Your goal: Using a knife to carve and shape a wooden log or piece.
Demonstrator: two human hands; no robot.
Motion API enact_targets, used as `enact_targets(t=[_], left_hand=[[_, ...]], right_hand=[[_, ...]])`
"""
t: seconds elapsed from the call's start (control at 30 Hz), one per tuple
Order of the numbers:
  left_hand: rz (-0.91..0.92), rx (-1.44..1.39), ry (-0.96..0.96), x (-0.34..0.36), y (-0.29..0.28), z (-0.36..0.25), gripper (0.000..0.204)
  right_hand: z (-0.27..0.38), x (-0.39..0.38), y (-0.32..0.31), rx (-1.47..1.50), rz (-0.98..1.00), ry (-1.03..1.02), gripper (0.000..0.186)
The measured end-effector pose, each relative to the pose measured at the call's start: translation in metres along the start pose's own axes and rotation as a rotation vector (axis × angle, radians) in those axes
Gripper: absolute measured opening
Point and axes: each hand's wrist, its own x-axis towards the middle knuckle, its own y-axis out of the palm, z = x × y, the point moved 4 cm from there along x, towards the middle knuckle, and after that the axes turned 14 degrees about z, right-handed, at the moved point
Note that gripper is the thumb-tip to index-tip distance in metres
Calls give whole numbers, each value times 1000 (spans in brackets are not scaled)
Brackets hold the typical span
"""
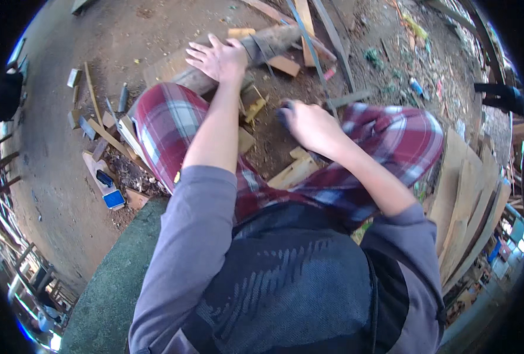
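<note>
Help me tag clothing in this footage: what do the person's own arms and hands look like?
Both the left sleeve and the right sleeve are dull greyish-purple cloth, ending around the elbows, so the forearms are bare. The left hand and right hand wear no gloves, and neither wrist shows a watch or bracelet.

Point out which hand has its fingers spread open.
The left hand, splayed at the log; the right hand is instead curled around a dark handle.
</note>
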Motion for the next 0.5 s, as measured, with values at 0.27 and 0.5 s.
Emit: enact_targets(t=[0.27,0.5], left_hand=[[61,16,-9,1,2,7,62],[86,27,-16,5,2,20,61]], right_hand=[[4,-4,9,-37,-106,230,41],[-6,31,-10,-9,-67,111,42]])
